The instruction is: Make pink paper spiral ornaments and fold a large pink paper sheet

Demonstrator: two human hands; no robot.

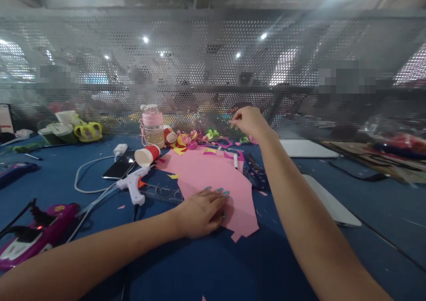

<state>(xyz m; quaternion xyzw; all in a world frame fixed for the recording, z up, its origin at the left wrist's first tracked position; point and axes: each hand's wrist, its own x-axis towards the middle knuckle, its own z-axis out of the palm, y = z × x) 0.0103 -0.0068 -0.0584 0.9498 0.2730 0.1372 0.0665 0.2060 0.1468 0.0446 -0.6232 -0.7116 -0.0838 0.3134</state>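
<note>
Pink paper (213, 177) lies flat on the blue table (382, 212), in the middle, with cut edges. The left hand (203, 212) rests palm down on its near left part, fingers stretched out and close together, pressing the sheet to the table. The right hand (248, 121) is raised far forward, over the heap of coloured paper scraps (193, 141) at the far edge of the sheet. Its fingertips are pinched together, but I cannot tell if something small is between them.

Left of the sheet lies a white glue gun (133, 185), and just beside it a clear ruler (163, 193) that touches the paper edge. A red paper cup (148, 155) lies on its side behind the gun, near a phone (116, 170) and a white cable (86, 172). A pink bottle (152, 126) stands upright further back. Scissors (254, 174) lie at the right edge of the sheet. A purple device (36, 236) sits at the near left. A perforated metal screen (213, 61) closes the back of the table.
</note>
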